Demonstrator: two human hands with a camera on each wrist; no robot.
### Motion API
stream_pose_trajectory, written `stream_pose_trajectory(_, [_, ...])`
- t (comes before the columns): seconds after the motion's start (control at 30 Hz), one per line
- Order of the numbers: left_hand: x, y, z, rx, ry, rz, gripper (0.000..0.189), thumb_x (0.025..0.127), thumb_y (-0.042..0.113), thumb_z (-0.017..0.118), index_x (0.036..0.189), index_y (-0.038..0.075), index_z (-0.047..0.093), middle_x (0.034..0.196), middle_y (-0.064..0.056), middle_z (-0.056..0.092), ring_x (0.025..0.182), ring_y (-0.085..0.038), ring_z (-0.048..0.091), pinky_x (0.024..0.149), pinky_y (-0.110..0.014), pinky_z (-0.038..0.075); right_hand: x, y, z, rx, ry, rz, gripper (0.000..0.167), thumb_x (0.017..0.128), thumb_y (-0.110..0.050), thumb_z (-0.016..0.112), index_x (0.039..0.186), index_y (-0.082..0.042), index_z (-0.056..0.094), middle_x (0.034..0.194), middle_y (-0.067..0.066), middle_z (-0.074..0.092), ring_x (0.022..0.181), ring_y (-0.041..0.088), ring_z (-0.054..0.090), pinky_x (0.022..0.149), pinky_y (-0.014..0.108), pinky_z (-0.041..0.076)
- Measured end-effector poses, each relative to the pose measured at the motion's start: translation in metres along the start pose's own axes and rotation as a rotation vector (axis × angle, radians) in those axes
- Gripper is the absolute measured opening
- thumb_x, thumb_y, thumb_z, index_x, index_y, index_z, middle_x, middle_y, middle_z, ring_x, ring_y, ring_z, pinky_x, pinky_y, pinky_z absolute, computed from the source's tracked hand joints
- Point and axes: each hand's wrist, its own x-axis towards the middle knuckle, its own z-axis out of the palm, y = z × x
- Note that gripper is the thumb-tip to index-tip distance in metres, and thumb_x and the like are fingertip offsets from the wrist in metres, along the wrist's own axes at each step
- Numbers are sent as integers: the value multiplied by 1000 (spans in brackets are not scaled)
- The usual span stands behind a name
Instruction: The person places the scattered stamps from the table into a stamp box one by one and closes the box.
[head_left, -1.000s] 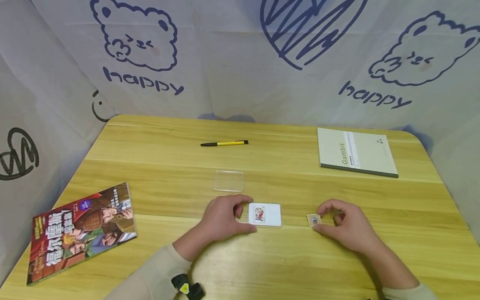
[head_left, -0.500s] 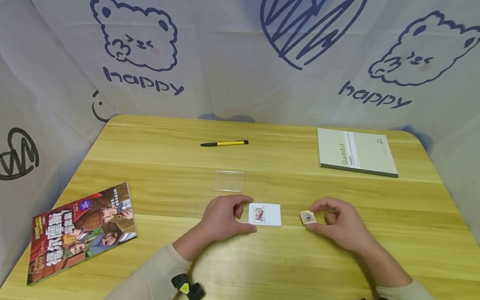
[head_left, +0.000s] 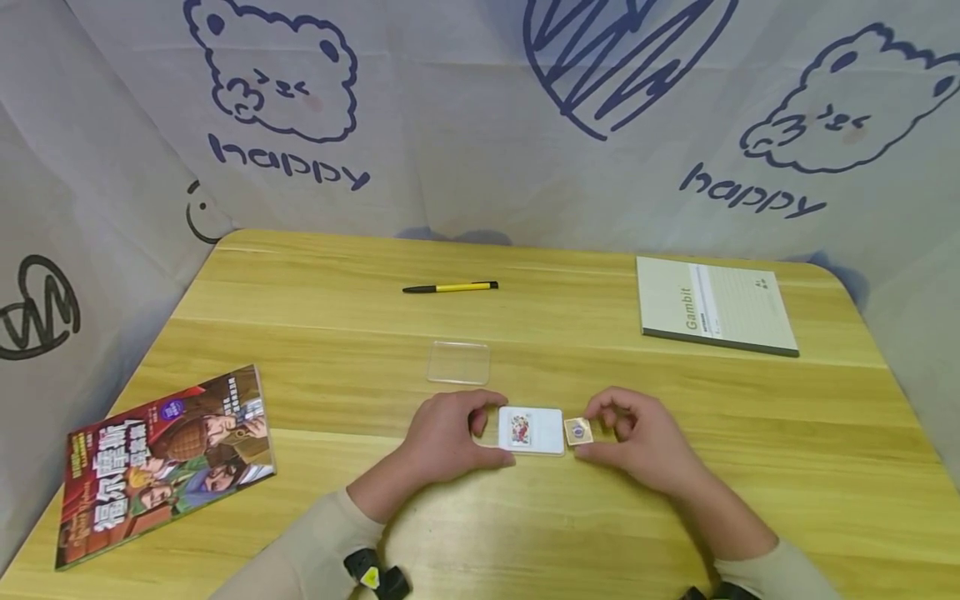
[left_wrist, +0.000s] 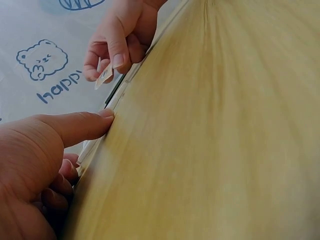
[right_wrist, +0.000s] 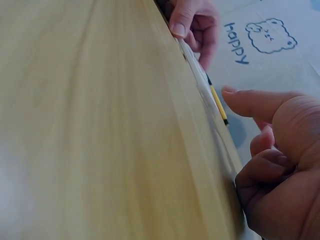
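My left hand [head_left: 452,437] grips a flat white case [head_left: 549,432] on the table, thumb at its near edge and a finger at its far edge. A postage stamp [head_left: 521,428] with a colourful picture lies at the left of the case. Between thumb and finger, my right hand [head_left: 647,440] pinches a second stamp [head_left: 577,432], square and tan with a dark round motif, close to the case's right end. In the left wrist view this stamp [left_wrist: 104,76] is tilted. Behind the case lies a clear plastic lid [head_left: 459,363].
A yellow and black pen [head_left: 450,287] lies at the back of the wooden table [head_left: 330,350]. The notebook [head_left: 716,304] is at back right, and a comic-style book [head_left: 168,467] at far left. A drawn-on white cloth [head_left: 450,125] hangs behind.
My right hand has moved left with the pinched stamp, bringing it up beside the white case. The left hand and the case have stayed in place.
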Motion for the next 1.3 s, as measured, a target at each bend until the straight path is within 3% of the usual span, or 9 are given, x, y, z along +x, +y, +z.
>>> stream_pose_trajectory(0.17, [0,1,0,-6,2,-3,62,66,37,94,118,13,72,65,8,52,56,-4,42,58,-28,36,8,-7,9,-26,-24,66,40,65,-13,95,94,-11,68,64,8,44,57,13,38,57,27,35])
stream_pose_trajectory(0.4, [0,1,-1,-1,0,-9,62,66,37,93,119,14,71,66,8,53,57,-4,43,59,-28,36,18,-13,15,-97,-66,94,38,66,-13,94,94,-13,68,63,-2,40,60,14,40,67,31,39])
stream_pose_trajectory(0.73, [0,3,-2,-3,-6,-15,62,67,37,93,119,14,71,67,8,53,57,-5,44,59,-28,36,21,-11,16,-58,-122,125,37,67,-12,93,95,-7,69,64,0,42,58,12,37,62,27,36])
stream_pose_trajectory(0.97, [0,2,-1,-2,-7,-14,62,67,37,93,119,13,71,66,8,53,56,-5,43,59,-28,36,21,-8,17,-123,-93,108,25,77,-17,88,94,-13,71,62,-2,43,56,12,39,62,29,38])
stream_pose_trajectory(1.3, [0,2,-1,-3,-4,-6,62,67,37,93,119,13,71,66,7,53,56,-5,43,58,-28,36,20,-10,22,-190,-57,86,21,78,-18,88,90,-15,71,60,-4,44,55,11,40,62,30,39])
